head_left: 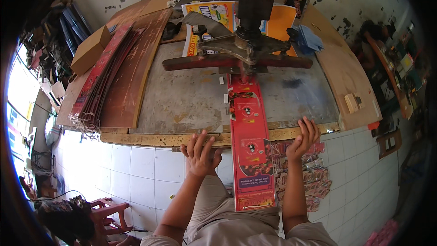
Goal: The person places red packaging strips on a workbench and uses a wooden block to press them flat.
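A long red printed strip (251, 141) with food pictures runs from under a dark metal press (246, 45) over the table's front edge to my lap. Its far end is hidden beneath the long horizontal bar (191, 63) of the press. To the left of the strip, my left hand (200, 156) is raised near the table edge, fingers spread, holding nothing. My right hand (303, 139) is on the strip's other side, also by the edge, with its fingers apart and nothing in them. Neither hand touches the strip.
Stacked red printed strips (102, 70) with strings lie on the table's left, beside a cardboard box (90, 50). A wooden block (352, 103) sits at the right. Bundles of printed pieces (309, 177) lie on the tiled floor. A red plastic stool (110, 214) stands lower left.
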Action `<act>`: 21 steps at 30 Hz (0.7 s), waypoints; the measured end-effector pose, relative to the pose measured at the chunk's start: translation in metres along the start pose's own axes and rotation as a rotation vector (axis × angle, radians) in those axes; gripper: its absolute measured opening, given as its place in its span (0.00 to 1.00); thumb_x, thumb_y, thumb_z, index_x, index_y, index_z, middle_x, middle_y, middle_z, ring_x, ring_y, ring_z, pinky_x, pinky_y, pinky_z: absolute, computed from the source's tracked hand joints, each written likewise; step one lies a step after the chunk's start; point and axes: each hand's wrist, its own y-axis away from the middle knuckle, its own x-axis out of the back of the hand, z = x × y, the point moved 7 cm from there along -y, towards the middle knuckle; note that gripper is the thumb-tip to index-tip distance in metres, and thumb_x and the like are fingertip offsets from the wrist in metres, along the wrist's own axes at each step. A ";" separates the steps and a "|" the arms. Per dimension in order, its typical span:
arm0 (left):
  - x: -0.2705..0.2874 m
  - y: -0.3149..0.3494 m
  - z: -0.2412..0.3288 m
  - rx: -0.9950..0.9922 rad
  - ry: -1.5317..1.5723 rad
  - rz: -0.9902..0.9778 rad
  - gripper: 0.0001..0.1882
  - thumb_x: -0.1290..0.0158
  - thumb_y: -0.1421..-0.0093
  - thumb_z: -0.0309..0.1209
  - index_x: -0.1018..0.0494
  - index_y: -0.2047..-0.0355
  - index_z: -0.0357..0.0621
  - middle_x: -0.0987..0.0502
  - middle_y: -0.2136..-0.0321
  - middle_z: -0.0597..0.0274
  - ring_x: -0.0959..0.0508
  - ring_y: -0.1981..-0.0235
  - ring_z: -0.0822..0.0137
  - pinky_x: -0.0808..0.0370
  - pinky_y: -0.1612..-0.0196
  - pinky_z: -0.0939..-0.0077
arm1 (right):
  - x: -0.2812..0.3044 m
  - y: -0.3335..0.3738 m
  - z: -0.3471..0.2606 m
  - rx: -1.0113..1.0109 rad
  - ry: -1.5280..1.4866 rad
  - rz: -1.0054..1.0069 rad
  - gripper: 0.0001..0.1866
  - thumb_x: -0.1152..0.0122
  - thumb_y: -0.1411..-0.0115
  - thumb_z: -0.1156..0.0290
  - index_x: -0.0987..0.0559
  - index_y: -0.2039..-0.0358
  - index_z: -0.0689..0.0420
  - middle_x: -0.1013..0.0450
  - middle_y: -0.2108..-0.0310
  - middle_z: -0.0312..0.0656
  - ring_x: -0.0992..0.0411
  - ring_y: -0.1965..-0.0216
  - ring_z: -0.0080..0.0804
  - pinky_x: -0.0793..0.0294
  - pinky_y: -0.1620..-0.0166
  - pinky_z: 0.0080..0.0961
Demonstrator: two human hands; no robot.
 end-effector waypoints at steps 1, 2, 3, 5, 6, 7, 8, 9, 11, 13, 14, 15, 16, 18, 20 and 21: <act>0.000 0.000 0.000 0.001 0.000 0.000 0.24 0.39 0.30 0.51 0.17 0.38 0.58 0.22 0.29 0.62 0.35 0.21 0.54 0.66 0.14 0.43 | 0.000 0.000 0.000 0.001 0.004 0.002 0.30 0.65 0.13 0.54 0.14 0.41 0.58 0.20 0.34 0.43 0.32 0.29 0.51 0.40 0.26 0.56; -0.001 0.001 0.000 0.003 0.001 0.000 0.24 0.39 0.30 0.51 0.17 0.38 0.58 0.22 0.29 0.62 0.36 0.21 0.54 0.66 0.14 0.43 | 0.000 0.000 0.000 0.001 0.002 0.004 0.30 0.65 0.13 0.54 0.14 0.41 0.58 0.20 0.34 0.43 0.32 0.29 0.51 0.40 0.26 0.56; -0.002 0.001 0.000 0.003 0.001 0.000 0.24 0.39 0.30 0.51 0.17 0.38 0.58 0.22 0.29 0.62 0.36 0.21 0.54 0.66 0.14 0.43 | -0.001 0.001 0.001 0.000 0.000 0.007 0.30 0.65 0.13 0.54 0.14 0.41 0.58 0.20 0.34 0.43 0.32 0.29 0.51 0.40 0.26 0.56; -0.002 0.001 0.000 0.002 0.005 0.010 0.24 0.39 0.30 0.50 0.17 0.38 0.59 0.22 0.29 0.62 0.36 0.21 0.54 0.66 0.14 0.43 | -0.001 0.001 0.001 0.000 -0.001 0.009 0.30 0.65 0.13 0.55 0.14 0.41 0.58 0.20 0.34 0.43 0.32 0.29 0.51 0.41 0.26 0.56; -0.002 0.001 0.000 0.001 0.007 0.014 0.24 0.39 0.30 0.50 0.17 0.38 0.59 0.22 0.29 0.62 0.36 0.21 0.54 0.66 0.14 0.43 | -0.001 0.001 0.001 0.000 -0.001 0.007 0.30 0.65 0.13 0.55 0.14 0.41 0.58 0.20 0.34 0.43 0.32 0.29 0.51 0.41 0.26 0.56; -0.002 0.001 0.000 0.002 0.005 0.012 0.24 0.39 0.30 0.50 0.17 0.38 0.59 0.22 0.29 0.62 0.36 0.21 0.54 0.66 0.14 0.44 | 0.000 0.001 0.001 -0.001 -0.001 0.005 0.30 0.65 0.13 0.55 0.14 0.41 0.58 0.20 0.34 0.43 0.32 0.29 0.50 0.41 0.26 0.57; -0.002 0.001 0.000 0.003 0.003 0.010 0.24 0.39 0.30 0.50 0.17 0.38 0.59 0.22 0.29 0.62 0.36 0.21 0.54 0.67 0.14 0.44 | 0.000 0.001 0.001 -0.002 -0.003 0.003 0.30 0.65 0.13 0.55 0.14 0.41 0.58 0.20 0.34 0.43 0.32 0.29 0.50 0.42 0.26 0.57; -0.002 0.001 0.000 0.004 0.001 0.008 0.24 0.39 0.30 0.50 0.17 0.38 0.59 0.22 0.29 0.62 0.36 0.21 0.54 0.67 0.14 0.44 | -0.001 0.002 0.001 -0.003 -0.005 0.002 0.30 0.65 0.13 0.55 0.14 0.41 0.58 0.20 0.34 0.43 0.32 0.29 0.50 0.42 0.26 0.57; -0.002 0.001 0.000 0.007 0.001 0.006 0.24 0.39 0.31 0.50 0.17 0.38 0.59 0.22 0.29 0.62 0.36 0.21 0.54 0.67 0.14 0.44 | 0.000 0.001 0.001 -0.007 -0.008 -0.004 0.29 0.64 0.14 0.55 0.14 0.40 0.58 0.20 0.34 0.43 0.32 0.29 0.50 0.42 0.26 0.57; -0.002 0.001 0.000 0.008 0.002 0.005 0.24 0.39 0.31 0.50 0.17 0.38 0.59 0.22 0.29 0.62 0.36 0.21 0.54 0.66 0.14 0.44 | 0.001 0.001 0.000 -0.012 -0.010 -0.012 0.29 0.64 0.14 0.55 0.14 0.40 0.58 0.20 0.34 0.44 0.32 0.29 0.50 0.42 0.26 0.57; -0.001 0.000 0.000 0.007 0.004 0.005 0.24 0.39 0.31 0.50 0.17 0.38 0.59 0.22 0.29 0.62 0.36 0.21 0.54 0.66 0.14 0.44 | 0.001 0.001 0.000 -0.015 -0.015 -0.013 0.29 0.64 0.14 0.55 0.14 0.40 0.58 0.20 0.34 0.44 0.32 0.29 0.50 0.42 0.26 0.57; 0.000 0.000 0.001 0.007 0.006 0.004 0.24 0.39 0.31 0.49 0.17 0.38 0.59 0.22 0.29 0.62 0.36 0.21 0.54 0.66 0.14 0.44 | 0.002 0.001 0.000 -0.018 -0.020 -0.014 0.29 0.64 0.14 0.56 0.14 0.39 0.58 0.20 0.34 0.44 0.32 0.28 0.50 0.42 0.25 0.57; 0.000 0.000 0.001 0.007 0.012 -0.001 0.25 0.38 0.31 0.49 0.18 0.37 0.59 0.22 0.28 0.62 0.36 0.21 0.54 0.66 0.14 0.44 | 0.002 0.001 0.000 -0.021 -0.024 -0.015 0.29 0.64 0.14 0.56 0.15 0.39 0.58 0.21 0.34 0.44 0.33 0.28 0.50 0.42 0.25 0.57; 0.002 -0.001 0.001 0.009 0.024 -0.010 0.25 0.38 0.31 0.49 0.18 0.37 0.58 0.23 0.28 0.62 0.36 0.21 0.54 0.66 0.14 0.44 | 0.003 0.001 -0.001 -0.035 -0.032 -0.024 0.28 0.62 0.14 0.56 0.15 0.39 0.58 0.21 0.33 0.44 0.33 0.27 0.51 0.42 0.25 0.57; 0.003 -0.002 0.001 0.012 0.026 -0.031 0.25 0.38 0.32 0.48 0.18 0.36 0.58 0.23 0.27 0.61 0.35 0.21 0.54 0.65 0.14 0.44 | 0.005 0.000 -0.002 -0.054 -0.046 -0.044 0.27 0.59 0.15 0.55 0.15 0.38 0.58 0.21 0.32 0.45 0.33 0.26 0.52 0.43 0.25 0.57; 0.004 -0.004 0.002 0.017 0.026 -0.038 0.26 0.37 0.32 0.47 0.18 0.36 0.58 0.23 0.27 0.61 0.35 0.21 0.54 0.65 0.15 0.44 | 0.007 -0.002 -0.002 -0.063 -0.056 -0.059 0.27 0.57 0.15 0.54 0.16 0.38 0.57 0.22 0.32 0.45 0.34 0.26 0.52 0.43 0.24 0.57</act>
